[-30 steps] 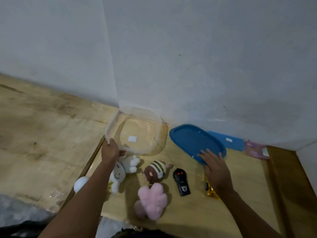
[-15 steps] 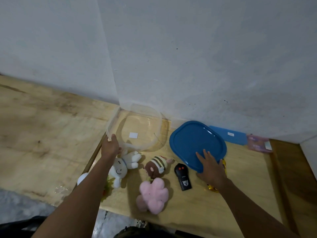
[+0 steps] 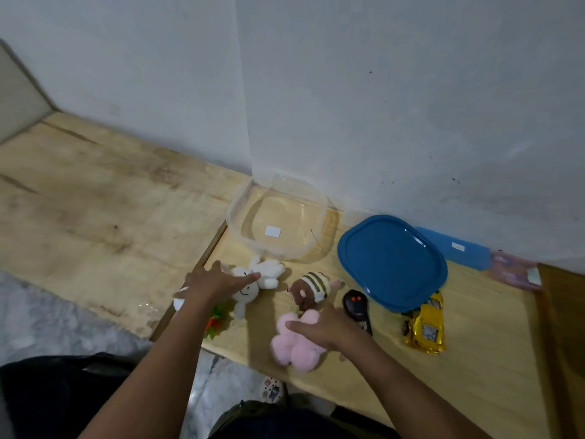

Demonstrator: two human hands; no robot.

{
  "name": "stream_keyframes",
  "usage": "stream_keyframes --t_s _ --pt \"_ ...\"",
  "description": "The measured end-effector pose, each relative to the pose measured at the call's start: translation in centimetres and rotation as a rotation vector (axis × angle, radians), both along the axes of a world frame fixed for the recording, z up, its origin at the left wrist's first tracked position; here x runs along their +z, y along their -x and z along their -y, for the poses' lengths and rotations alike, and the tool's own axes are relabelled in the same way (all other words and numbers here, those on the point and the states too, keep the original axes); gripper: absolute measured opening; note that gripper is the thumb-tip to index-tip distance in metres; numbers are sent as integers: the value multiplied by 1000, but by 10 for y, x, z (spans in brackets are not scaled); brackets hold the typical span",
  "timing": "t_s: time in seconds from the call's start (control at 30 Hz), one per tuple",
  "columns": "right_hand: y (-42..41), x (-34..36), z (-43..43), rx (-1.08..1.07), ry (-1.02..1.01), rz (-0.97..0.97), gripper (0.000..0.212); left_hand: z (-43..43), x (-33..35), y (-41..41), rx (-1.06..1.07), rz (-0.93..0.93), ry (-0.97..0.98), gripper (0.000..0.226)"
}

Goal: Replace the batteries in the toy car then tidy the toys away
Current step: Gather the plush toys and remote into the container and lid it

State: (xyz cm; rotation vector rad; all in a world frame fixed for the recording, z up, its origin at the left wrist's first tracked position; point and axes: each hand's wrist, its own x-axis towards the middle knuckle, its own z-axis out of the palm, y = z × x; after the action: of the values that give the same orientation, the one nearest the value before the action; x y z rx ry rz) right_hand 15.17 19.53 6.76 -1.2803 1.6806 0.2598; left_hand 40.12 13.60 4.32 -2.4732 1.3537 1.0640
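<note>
Here's my left hand (image 3: pixel 212 285), fingers spread flat and reaching over the white plush (image 3: pixel 253 285); the grip is open, fingertips just touching its head, nothing held. My right hand (image 3: pixel 323 327) lies on top of the pink plush (image 3: pixel 292 343), fingers curling over its upper edge. I can't tell whether that grip has truly closed on it or only rests there.

Now the containers. The clear plastic tub (image 3: pixel 235 229) sits on the table (image 3: pixel 474 359) in the corner against the wall, upright, mouth up. Inside it I see only a small white label (image 3: pixel 273 231) on the bottom; no toy is in it. Its blue lid (image 3: pixel 391 261) lies flat on the table just to the right, apart from the tub. Behind the lid, against the wall, there's a second blue piece (image 3: pixel 456 248), and a pinkish packet (image 3: pixel 514 274) beside that.

The yellow toy car (image 3: pixel 425 326) is on the table at the lid's near right corner, its far end tucked just under or against the lid's edge, well clear of both my hands. The black remote (image 3: pixel 356 307) lies between the car and the pink plush, partly under my right wrist. The brown striped plush (image 3: pixel 308 288) sits between the two hands. Something orange and green (image 3: pixel 215 323) peeks out under my left forearm.
</note>
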Motion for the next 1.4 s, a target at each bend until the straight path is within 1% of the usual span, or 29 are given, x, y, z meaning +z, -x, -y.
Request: stream_keyframes --t_s 0.03,0.07,0.13,0.2,0.27,0.33,0.4,0.47,0.53,0.57,0.6,0.63,0.7,0.77,0.8,0.83,0.87,0.9,0.93,0.97,1.03,1.1,1.13,1.17,1.23,1.27,1.33,1.4 --pt "-6 -4 -4 -27 1 14 117 -3 -8 -2 -18 -12 -28 146" --pt "-11 -9 -7 -55 19 22 116 -7 -19 -3 -23 -2 -39 151" --pt "-18 -18 -11 -119 94 51 103 -17 -29 2 -26 24 -8 152" --pt "-21 -25 -13 -213 114 105 91 -29 -28 12 -27 53 60 139" --pt "-19 -31 -13 -251 103 130 80 -38 -21 21 -42 129 115 126" --pt "-10 -30 -18 -257 87 158 70 -43 -19 25 -54 176 168 123" --pt "1 -21 -24 -214 123 225 61 -43 -23 25 -58 184 236 120" --pt "11 -5 -23 -107 206 297 54 -43 -22 24 -68 171 297 116" --pt "17 10 -10 8 318 309 45 -44 -18 23 -53 166 348 117" --pt "18 15 1 69 385 286 40 -44 -18 23 -23 170 370 118" --pt "18 20 12 131 439 246 41 -44 -17 22 20 179 378 118" --pt "18 21 22 193 471 191 48 -45 -16 22 74 181 363 120" --pt "16 17 39 295 459 92 75 -46 -14 23 188 126 285 126" --pt "14 7 52 396 387 3 105 -46 -15 23 269 -1 233 130" --pt "11 4 56 477 360 -40 110 -45 -17 23 281 -48 225 131" --pt "8 1 58 550 334 -69 105 -44 -19 23 280 -74 216 130" --pt "5 1 59 588 312 -72 94 -42 -20 24 268 -83 204 128" --pt "3 0 58 574 289 -52 86 -40 -21 26 250 -77 198 125" --pt "1 -2 55 535 262 -28 85 -39 -22 28 229 -63 204 119" --pt "1 -6 50 499 238 -17 92 -38 -24 30 211 -50 221 114" --pt "2 -15 38 472 222 -47 113 -35 -30 31 197 -37 255 109" --pt "5 -23 27 425 221 -79 124 -32 -37 31 204 -27 272 109" --pt "7 -26 23 387 217 -89 122 -31 -39 31 206 -26 282 107" --pt "9 -28 20 351 224 -91 114 -30 -40 32 208 -28 297 104" --pt "12 -31 16 272 252 -68 89 -29 -38 35 204 -27 332 97" --pt "14 -32 14 229 255 -44 81 -29 -37 37 204 -23 343 94" --pt "19 -32 9 122 275 5 77 -28 -37 39 206 -14 342 91" --pt "27 -29 2 15 351 15 78 -25 -37 40 219 -9 310 92"
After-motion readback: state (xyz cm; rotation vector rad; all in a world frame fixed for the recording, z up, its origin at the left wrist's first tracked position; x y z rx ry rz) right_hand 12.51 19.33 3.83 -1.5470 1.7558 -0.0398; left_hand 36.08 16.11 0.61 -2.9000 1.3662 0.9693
